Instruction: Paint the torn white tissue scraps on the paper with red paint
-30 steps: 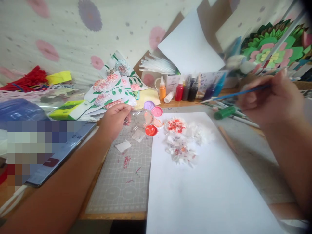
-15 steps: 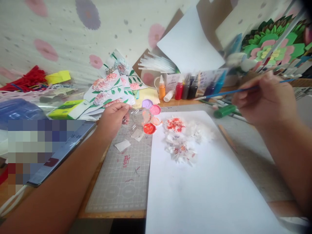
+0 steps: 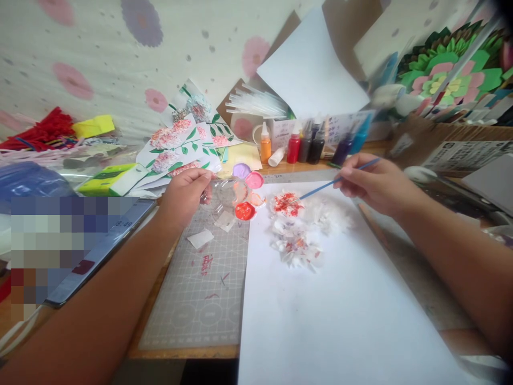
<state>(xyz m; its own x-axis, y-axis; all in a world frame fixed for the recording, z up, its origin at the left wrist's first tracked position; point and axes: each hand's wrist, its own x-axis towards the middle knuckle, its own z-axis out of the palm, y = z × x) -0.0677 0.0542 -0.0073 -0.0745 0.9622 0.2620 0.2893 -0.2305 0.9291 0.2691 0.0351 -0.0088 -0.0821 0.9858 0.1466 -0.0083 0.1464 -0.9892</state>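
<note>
My left hand (image 3: 185,193) grips the edge of a clear flower-shaped paint palette (image 3: 240,195) with red, pink, purple and orange wells, at the top of the grey cutting mat (image 3: 204,299). My right hand (image 3: 371,184) holds a thin blue paintbrush (image 3: 334,182); its tip reaches the red-dabbed white tissue flower (image 3: 287,203). More white tissue flowers (image 3: 296,247) lie just below it on a large white sheet (image 3: 340,310).
A row of paint bottles (image 3: 304,147) stands behind the sheet, with a white cup of straws (image 3: 256,109). Painted flower papers (image 3: 180,147) lie at the back left, a tablet (image 3: 92,251) at the left, green paper flowers (image 3: 444,75) at the back right.
My right hand came down and left from the raised spot at the right, bringing the brush tip onto the red-dabbed tissue flower. My left hand and the palette stayed put.
</note>
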